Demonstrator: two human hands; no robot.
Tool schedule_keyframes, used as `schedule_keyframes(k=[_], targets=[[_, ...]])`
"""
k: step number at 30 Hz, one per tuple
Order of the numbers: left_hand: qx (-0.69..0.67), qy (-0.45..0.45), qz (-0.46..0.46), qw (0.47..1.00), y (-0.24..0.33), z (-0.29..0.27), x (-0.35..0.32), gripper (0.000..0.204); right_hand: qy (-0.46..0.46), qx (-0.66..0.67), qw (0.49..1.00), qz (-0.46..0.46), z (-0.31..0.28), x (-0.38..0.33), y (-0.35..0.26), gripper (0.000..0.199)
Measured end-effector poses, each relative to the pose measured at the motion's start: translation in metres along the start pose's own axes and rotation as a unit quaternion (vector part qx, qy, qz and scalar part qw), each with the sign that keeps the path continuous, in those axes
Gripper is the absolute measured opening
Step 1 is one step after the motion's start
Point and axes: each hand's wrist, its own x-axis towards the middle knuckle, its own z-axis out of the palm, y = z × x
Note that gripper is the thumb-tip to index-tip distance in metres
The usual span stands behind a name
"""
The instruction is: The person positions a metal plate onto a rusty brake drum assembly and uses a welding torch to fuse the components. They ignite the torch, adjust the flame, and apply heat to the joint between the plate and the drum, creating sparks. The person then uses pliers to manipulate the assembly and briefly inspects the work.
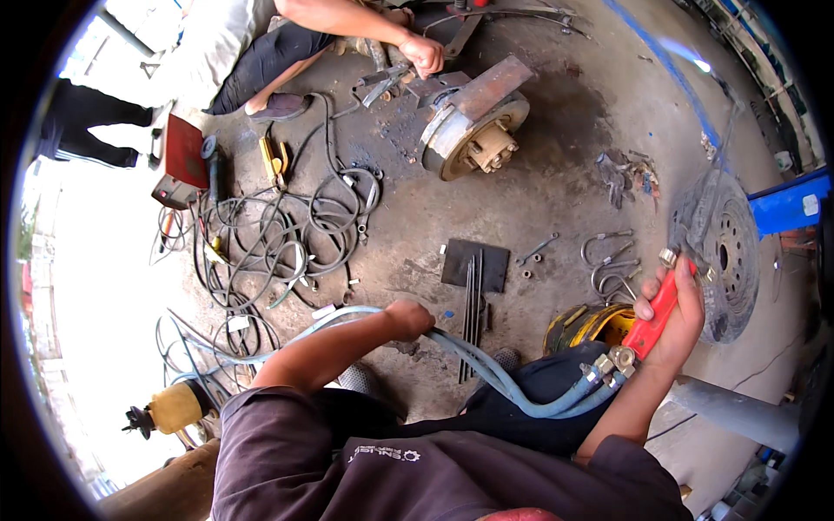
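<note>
My right hand (pixel 676 314) is wrapped round the red handle of a gas torch (pixel 653 319), out at the right. Brass fittings at the handle's lower end join it to a pair of blue hoses (pixel 508 391). The hoses curve across my lap to the left, where my left hand (pixel 407 320) is closed round them. Beyond that hand they run on toward the floor at the left. A metal nut end shows at the top of the torch, beside my right fingertips. Just below the torch sits a yellow wheel rim (pixel 599 328), partly hidden by my leg.
A wheel hub with brake drum (pixel 476 130) lies ahead, beside a crouching co-worker's hand (pixel 424 56). Tangled cables (pixel 287 226) and a red welding machine (pixel 180 161) are at the left. A black plate with thin rods (pixel 476 266), U-bolts (pixel 608 260) and a grey wheel (pixel 719 256) surround my reach.
</note>
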Motion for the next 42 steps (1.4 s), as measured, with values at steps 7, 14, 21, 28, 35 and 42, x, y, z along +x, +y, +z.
schedule_keyframes(k=[7,14,21,28,35,42], targets=[[0.067,-0.107,-0.046,0.991,0.002,-0.043,-0.01,0.023,-0.054,0.094,0.991,0.075,0.012,0.028,0.002,0.019],[0.049,-0.145,0.019,0.988,0.048,0.019,0.015,0.022,-0.046,0.06,0.995,0.07,0.0,0.024,-0.005,0.018],[0.124,-0.298,0.078,0.943,0.041,-0.002,0.042,0.036,-0.023,0.04,0.998,0.043,-0.006,0.004,-0.003,0.016],[0.136,-0.115,0.109,0.978,0.092,-0.156,0.077,0.035,0.015,0.0,1.0,-0.02,-0.011,-0.022,-0.006,0.018],[0.012,0.182,0.293,0.939,0.153,-0.24,0.015,0.026,0.089,-0.073,0.99,-0.086,-0.026,-0.034,-0.033,0.022],[-0.114,0.225,0.48,0.84,0.156,-0.247,-0.044,0.03,-0.05,0.032,0.983,-0.176,-0.053,0.02,-0.093,0.023]])
